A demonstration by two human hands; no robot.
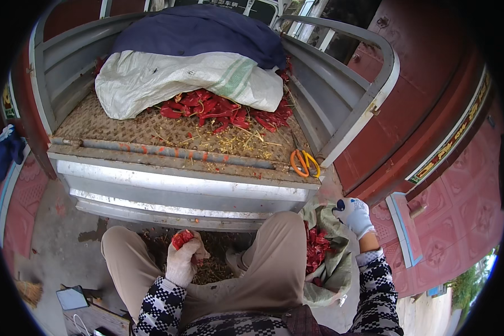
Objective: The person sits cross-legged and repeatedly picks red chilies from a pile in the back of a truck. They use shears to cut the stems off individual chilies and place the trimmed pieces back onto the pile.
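My left hand (185, 257), in a whitish work glove, is closed around a red chili pepper (182, 239) above my lap, between my knees. My right hand (353, 216), in a white glove with dark blue at the fingertips, is at the upper edge of a pale green woven sack (340, 256); its fingers are curled and whether they grip the sack cannot be told. Red dried peppers (317, 248) lie in that sack beside my right knee. A heap of red peppers (210, 109) rests on the cargo bed, partly under a white woven sack (172, 75) and a dark blue cloth (201, 29).
Scissors with orange and yellow handles (304, 163) lie at the right corner of the rusty cargo bed (122, 126). Metal side walls (332, 80) flank it. Plant debris (210, 269) covers the ground between my feet. A phone-like device (72, 297) and a broom (29, 292) are at lower left.
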